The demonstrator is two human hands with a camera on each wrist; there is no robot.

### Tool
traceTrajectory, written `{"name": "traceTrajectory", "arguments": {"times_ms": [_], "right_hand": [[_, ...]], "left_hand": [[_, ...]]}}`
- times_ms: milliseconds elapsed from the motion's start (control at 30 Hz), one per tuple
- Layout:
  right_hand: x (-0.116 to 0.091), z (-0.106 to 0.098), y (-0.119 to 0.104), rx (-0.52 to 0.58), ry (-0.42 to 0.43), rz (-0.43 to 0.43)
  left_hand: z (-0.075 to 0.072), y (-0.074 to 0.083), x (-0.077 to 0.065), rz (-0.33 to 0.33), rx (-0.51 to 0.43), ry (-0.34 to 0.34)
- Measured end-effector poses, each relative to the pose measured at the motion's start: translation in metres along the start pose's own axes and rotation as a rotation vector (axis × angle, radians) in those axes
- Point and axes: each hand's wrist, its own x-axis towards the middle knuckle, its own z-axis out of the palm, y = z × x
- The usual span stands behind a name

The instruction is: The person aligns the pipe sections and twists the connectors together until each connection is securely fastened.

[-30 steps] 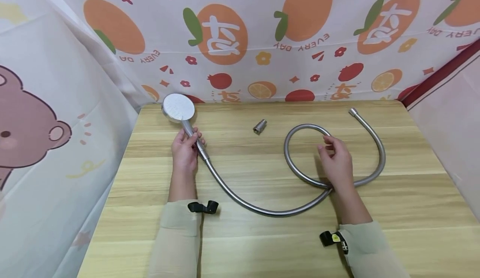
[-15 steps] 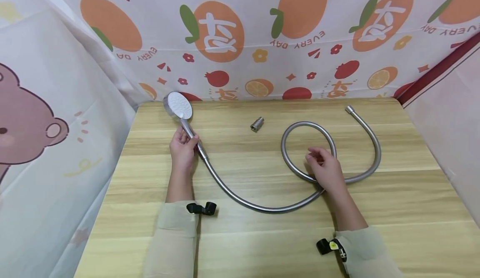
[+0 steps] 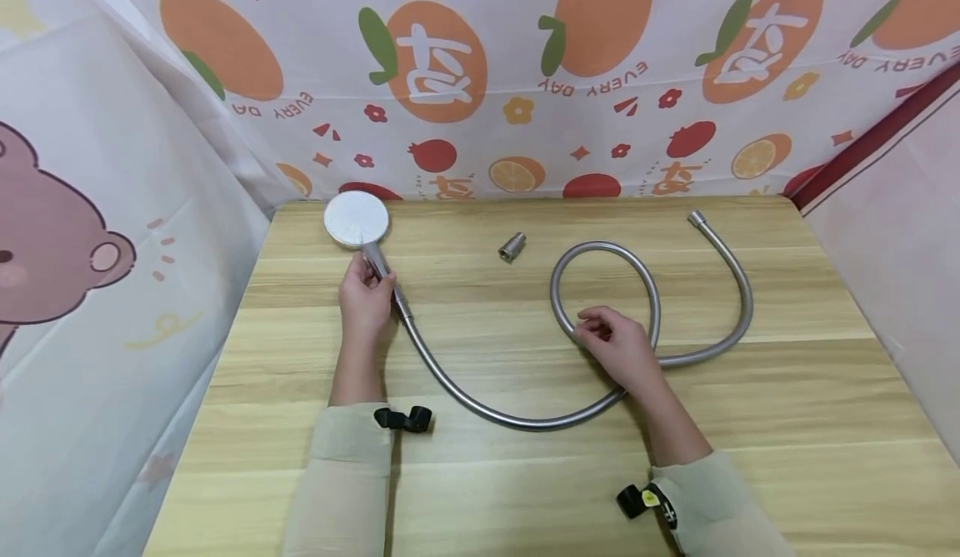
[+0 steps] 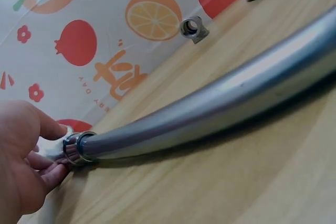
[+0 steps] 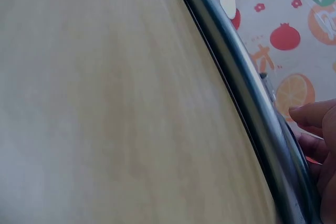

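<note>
At the back left of the table, my left hand (image 3: 365, 297) holds a handheld shower head (image 3: 357, 218) by its handle, thumb on top and fingers beneath. Its round white spray face tilts up. From the handle runs a grey metal shower hose (image 3: 525, 424), which crosses itself in a loop at the right. My right hand (image 3: 621, 350) hovers over that loop, fingers loosely bent, fingertips overlapping the loop's left side in the head view. Between thumb (image 5: 310, 113) and fingers nothing shows in the right wrist view. A small metal fitting (image 3: 512, 247) lies near the back edge.
The hose's free end nut (image 3: 697, 218) points to the back right of the wooden table (image 3: 480, 490). Behind the table hangs a fruit-printed curtain (image 3: 480, 65). Another cloth with a bear print (image 3: 60, 240) hangs at the left.
My right hand has moved left across the hose loop, and the loop has shifted slightly left. The shower head's face tipped aside and turned back up in my left hand, which stays in place.
</note>
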Motion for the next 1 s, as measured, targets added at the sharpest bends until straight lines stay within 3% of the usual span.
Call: {"name": "traceTrajectory", "arguments": {"times_ms": [100,233,400,800,1000], "right_hand": [[0.001,0.005,-0.004,0.001,-0.002,-0.014],[0.001,0.009,-0.008,-0.009,-0.012,-0.021],[0.002,0.002,-0.010,0.007,-0.029,-0.042],[0.018,-0.048,0.013,-0.067,0.063,-0.009],[0.036,-0.081,0.027,-0.119,0.114,0.036]], "left_hand": [[-0.001,0.001,0.000,-0.018,0.087,-0.003],[0.000,0.004,0.000,-0.049,0.121,-0.020],[0.001,0.005,-0.001,-0.030,0.139,-0.049],[0.002,0.009,-0.001,-0.031,0.192,-0.072],[0.003,0.014,-0.003,-0.034,0.228,-0.067]]}}
